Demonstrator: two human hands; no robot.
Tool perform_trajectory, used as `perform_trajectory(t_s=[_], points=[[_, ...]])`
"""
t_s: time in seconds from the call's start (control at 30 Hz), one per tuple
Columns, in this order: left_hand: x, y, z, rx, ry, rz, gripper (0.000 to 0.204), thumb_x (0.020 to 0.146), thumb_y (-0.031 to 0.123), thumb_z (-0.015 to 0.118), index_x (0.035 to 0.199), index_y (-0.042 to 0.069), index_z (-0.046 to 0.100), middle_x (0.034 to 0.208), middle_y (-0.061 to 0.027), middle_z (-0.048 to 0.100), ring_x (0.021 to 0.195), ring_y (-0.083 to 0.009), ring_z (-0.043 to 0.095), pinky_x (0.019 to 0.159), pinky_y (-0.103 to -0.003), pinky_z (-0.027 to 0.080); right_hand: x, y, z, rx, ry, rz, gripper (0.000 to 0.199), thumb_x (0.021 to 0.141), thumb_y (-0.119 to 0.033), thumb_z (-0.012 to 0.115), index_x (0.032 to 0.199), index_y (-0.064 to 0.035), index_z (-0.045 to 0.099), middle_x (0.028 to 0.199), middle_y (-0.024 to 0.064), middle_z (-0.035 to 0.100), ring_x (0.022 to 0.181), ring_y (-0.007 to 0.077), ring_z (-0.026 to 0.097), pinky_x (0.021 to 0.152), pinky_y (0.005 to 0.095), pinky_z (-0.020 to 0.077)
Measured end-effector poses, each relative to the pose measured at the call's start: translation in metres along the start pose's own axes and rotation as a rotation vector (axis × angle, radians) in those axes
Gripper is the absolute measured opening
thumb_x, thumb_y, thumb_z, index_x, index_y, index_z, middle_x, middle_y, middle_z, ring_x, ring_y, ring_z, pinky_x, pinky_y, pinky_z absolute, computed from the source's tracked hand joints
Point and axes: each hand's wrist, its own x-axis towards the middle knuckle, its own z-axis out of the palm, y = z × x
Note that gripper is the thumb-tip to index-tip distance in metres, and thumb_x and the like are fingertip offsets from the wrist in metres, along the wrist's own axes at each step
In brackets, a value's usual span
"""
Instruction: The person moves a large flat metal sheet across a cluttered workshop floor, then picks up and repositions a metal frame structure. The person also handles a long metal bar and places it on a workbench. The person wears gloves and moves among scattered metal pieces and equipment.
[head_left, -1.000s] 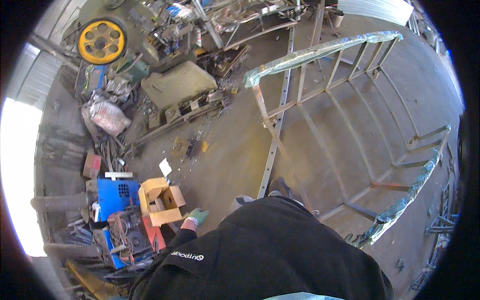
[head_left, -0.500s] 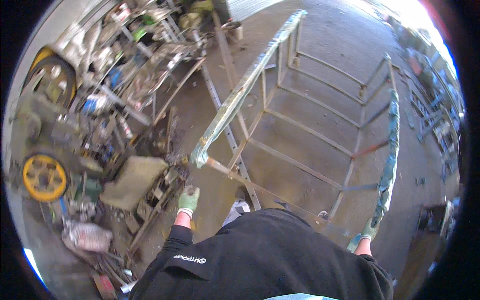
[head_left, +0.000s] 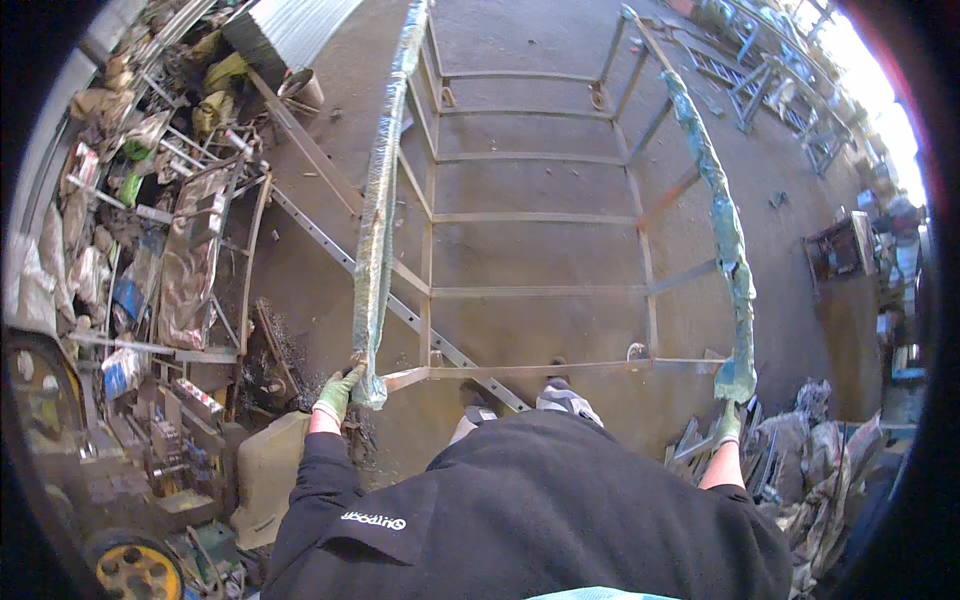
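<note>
While green-gloved left hand [head_left: 338, 396] grips teal-wrapped, rusty metal frame [head_left: 540, 218], green-gloved right hand [head_left: 730, 424] touches it, grip unclear; grey-brown floor [head_left: 530, 255] beneath, mixed scrap heap [head_left: 190, 270] left.

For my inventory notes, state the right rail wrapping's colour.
The wrapping is blue-green, clearest in the head view.

Left hand [head_left: 337, 397]: gloved in pale green, forward and out to left of torso [head_left: 560, 490]; fingers bent inward, closed grip. Left wrist [head_left: 324, 422]: narrow band of bare skin. Left arm [head_left: 325, 468]: black-sleeved, forearm extended forward. Right hand [head_left: 730, 425]: gloved in pale green, forward and out to right, placed slightly nearer torso than left; fingers mostly hidden, closure unclear. Right wrist [head_left: 725, 466]: longer stretch of bare skin. Right arm [head_left: 735, 500]: black-sleeved, reaching forward. Both arms: spread well apart.
</note>
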Motion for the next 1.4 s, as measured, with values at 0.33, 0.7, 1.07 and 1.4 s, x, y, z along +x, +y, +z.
perform_trajectory(t_s=[0.33, 0.7, 1.07, 1.4], points=[[0.046, 0.025, 0.035, 0.001, 0.078, -0.24, 0.029, 0.089, 0.02, 0.088, 0.111, 0.006, 0.074, 0.096, -0.0045, 0.071, 0.082, -0.0208, 0.067, 0.073, -0.039, 0.055, 0.1, 0.008, -0.067, 1.509, 0.078, 1.021, 0.081, 0.099, -0.078, 0.053, 0.14, -0.01, 0.066, 0.127, 0.0094, 0.073, 0.103, 0.0313, 0.069, 0.092, 0.0505, 0.0555], [0.059, 0.043, 0.055, -0.051, 0.342, -0.348, 0.019, 0.087, 0.001, 0.078, 0.105, 0.002, 0.071, 0.087, -0.0093, 0.071, 0.071, -0.0258, 0.07, 0.062, -0.042, 0.058, 0.227, 0.0, -0.074, 0.824, -0.381, 0.52, 0.044, 0.088, -0.04, 0.089, 0.118, -0.0106, 0.076, 0.097, -0.0007, 0.074, 0.081, 0.0115, 0.064, 0.07, 0.0318, 0.0517], [0.062, 0.064, 0.063, -0.092, 0.352, -0.4, 0.016, 0.082, -0.002, 0.074, 0.098, 0.002, 0.07, 0.081, -0.0119, 0.069, 0.067, -0.0311, 0.068, 0.061, -0.048, 0.059, 0.265, -0.023, -0.116, 0.686, -0.283, 0.617, 0.064, 0.086, -0.057, 0.084, 0.109, 0.0019, 0.08, 0.09, 0.0008, 0.071, 0.076, 0.0127, 0.058, 0.069, 0.0331, 0.0479], [0.081, 0.081, 0.073, -0.095, 0.328, -0.342, 0.01, 0.083, 0.002, 0.072, 0.092, 0.001, 0.069, 0.086, -0.015, 0.069, 0.07, -0.035, 0.069, 0.065, -0.049, 0.061, 0.28, -0.062, -0.148, 0.522, -0.213, 0.556, 0.078, 0.081, -0.069, 0.08, 0.111, 0.0028, 0.079, 0.099, 0.0156, 0.08, 0.093, 0.0259, 0.073, 0.084, 0.0403, 0.0533]])
